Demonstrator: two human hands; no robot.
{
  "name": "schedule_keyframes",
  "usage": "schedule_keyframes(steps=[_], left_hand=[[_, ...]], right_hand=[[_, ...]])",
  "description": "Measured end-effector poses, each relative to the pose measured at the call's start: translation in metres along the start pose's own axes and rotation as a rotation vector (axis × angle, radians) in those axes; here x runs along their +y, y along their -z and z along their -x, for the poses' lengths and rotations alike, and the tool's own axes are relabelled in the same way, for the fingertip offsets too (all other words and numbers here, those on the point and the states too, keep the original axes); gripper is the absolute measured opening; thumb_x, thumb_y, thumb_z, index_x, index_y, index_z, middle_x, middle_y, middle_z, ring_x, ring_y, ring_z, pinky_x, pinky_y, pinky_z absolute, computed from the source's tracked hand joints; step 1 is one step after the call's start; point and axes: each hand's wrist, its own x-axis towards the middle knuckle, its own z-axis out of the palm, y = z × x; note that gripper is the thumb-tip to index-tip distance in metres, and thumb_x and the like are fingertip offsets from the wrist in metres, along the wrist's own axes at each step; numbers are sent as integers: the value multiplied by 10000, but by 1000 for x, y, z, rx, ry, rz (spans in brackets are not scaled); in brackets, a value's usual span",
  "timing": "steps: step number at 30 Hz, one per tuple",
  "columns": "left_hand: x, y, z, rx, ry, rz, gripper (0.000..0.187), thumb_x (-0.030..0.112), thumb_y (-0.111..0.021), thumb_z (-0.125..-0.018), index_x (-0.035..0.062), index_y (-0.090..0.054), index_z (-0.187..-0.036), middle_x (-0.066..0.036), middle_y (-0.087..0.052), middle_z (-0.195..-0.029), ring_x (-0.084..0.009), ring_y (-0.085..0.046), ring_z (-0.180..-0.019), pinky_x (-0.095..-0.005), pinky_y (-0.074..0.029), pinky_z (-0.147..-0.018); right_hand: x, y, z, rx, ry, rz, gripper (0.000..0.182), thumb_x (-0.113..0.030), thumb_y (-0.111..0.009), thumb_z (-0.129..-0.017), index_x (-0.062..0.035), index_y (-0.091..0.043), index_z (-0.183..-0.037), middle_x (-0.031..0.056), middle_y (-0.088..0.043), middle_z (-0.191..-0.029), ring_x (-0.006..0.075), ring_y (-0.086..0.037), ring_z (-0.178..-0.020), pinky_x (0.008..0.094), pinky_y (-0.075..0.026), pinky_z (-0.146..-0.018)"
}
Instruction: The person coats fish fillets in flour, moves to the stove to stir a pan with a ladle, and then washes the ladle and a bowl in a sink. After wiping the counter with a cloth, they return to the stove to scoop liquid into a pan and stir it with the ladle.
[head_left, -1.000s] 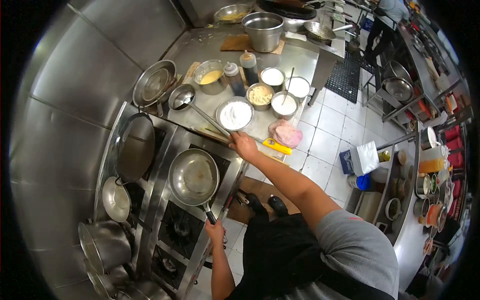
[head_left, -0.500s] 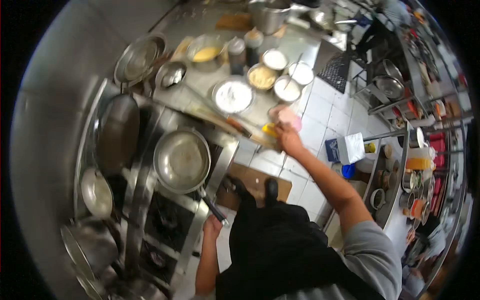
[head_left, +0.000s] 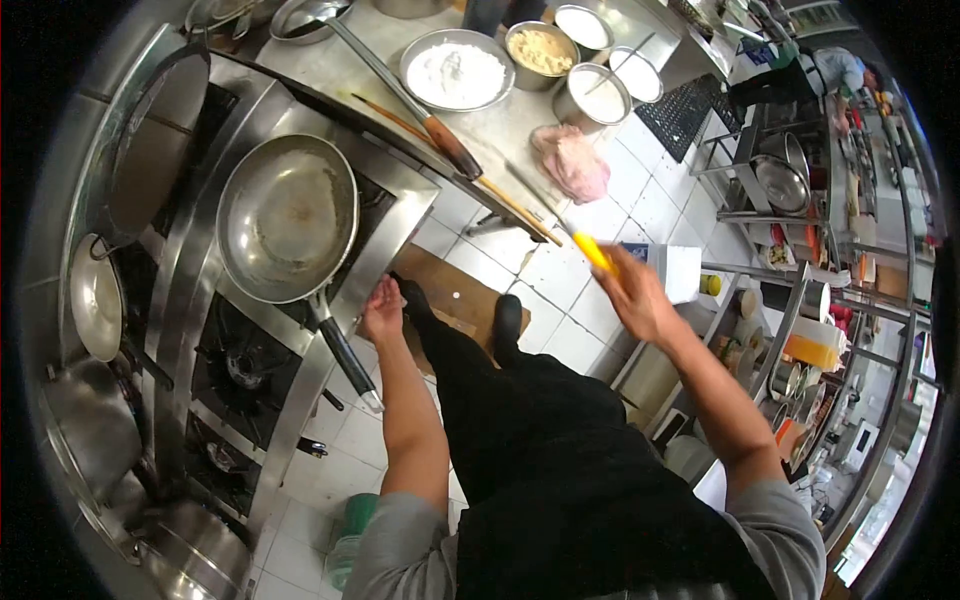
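Note:
My right hand (head_left: 637, 292) is wrapped round the yellow handle of a knife (head_left: 592, 250), whose narrow blade points up and left toward the counter edge. A pale pink piece of raw poultry (head_left: 572, 163) lies at the counter's corner, just above the knife. My left hand (head_left: 383, 310) is beside the stove's front rail, right of the pan's black handle and apart from it; its fingers are bunched, and whether they hold anything is hidden. On the stove sits a wide steel pan (head_left: 287, 218), its inside bare.
Along the counter (head_left: 350, 82) stand a bowl of white powder (head_left: 456, 72), a bowl of yellowish crumbs (head_left: 541, 50) and a bowl of white liquid (head_left: 597, 96). A wooden-handled ladle (head_left: 450, 145) lies near its edge. Another person (head_left: 822, 75) is at the upper right.
My right hand has drawn back from the poultry with the knife. My left hand has moved from beneath the pan handle up to the stove's front rail. The view has shifted.

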Motion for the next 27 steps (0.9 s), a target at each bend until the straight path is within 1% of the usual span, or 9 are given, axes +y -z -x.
schedule_keyframes(steps=[2,3,7,11,12,13,15,20,27], left_hand=[[6,16,-9,-59,-31,32,255,3,-520,-742,-63,-570,-983,-212,-588,-1188,-378,-517,-1197,-554,-412,-1051],[8,13,-4,-119,-63,54,296,8,-512,-759,-59,-567,-1042,-209,-585,-1205,-380,-514,-1208,-551,-401,-1064],[17,-3,81,-81,114,-295,343,123,-528,-875,-12,-545,-1190,-179,-568,-1253,-363,-517,-1214,-507,-403,-1057],[72,23,176,141,228,-752,431,288,-524,-953,54,-475,-1311,-168,-505,-1339,-347,-491,-1237,-486,-391,-1056],[83,18,207,183,202,-901,446,304,-510,-962,59,-452,-1331,-176,-485,-1362,-349,-480,-1248,-490,-385,-1061],[92,10,237,212,200,-1008,461,322,-498,-967,55,-438,-1338,-183,-471,-1371,-356,-471,-1257,-494,-383,-1062],[121,7,284,265,207,-1146,506,369,-475,-976,43,-411,-1357,-199,-438,-1393,-368,-449,-1276,-502,-377,-1066],[157,-25,335,393,54,-1105,619,469,-430,-989,10,-363,-1397,-216,-398,-1421,-370,-405,-1313,-502,-358,-1077],[87,-163,282,89,28,-1001,713,590,-440,-958,-21,-427,-1325,-181,-483,-1267,-310,-506,-1132,-465,-412,-986]], right_hand=[[25,-14,41,-214,-276,-372,400,-285,-485,-1004,-32,-502,-1313,31,-524,-756,114,-482,-640,314,-447,-603],[15,-16,50,-364,-384,-448,413,-311,-469,-1010,-44,-504,-1323,-4,-517,-770,99,-485,-663,288,-443,-619],[-16,-105,18,-558,-360,-890,336,-293,-450,-996,-21,-568,-1153,27,-558,-764,125,-525,-655,294,-447,-597],[-74,-208,-72,-311,107,-724,301,-189,-449,-930,69,-591,-990,208,-618,-805,309,-641,-716,416,-508,-673],[-92,-221,-93,-512,-167,-911,287,-174,-478,-912,86,-597,-938,218,-628,-802,339,-641,-645,460,-518,-618],[-86,-289,-121,-379,200,-694,294,-197,-511,-908,77,-615,-895,210,-632,-785,347,-640,-598,476,-500,-537],[-128,-238,-119,-496,-467,-1018,314,-224,-511,-916,64,-626,-868,199,-633,-753,343,-660,-638,464,-482,-511],[-150,-308,-144,-468,-623,-1286,350,-297,-500,-947,2,-546,-769,145,-496,-569,244,-461,-402,409,-306,-363],[-154,-314,-147,-545,-656,-1517,305,-260,-489,-938,-59,-462,-710,79,-401,-521,198,-400,-379,364,-227,-352]])
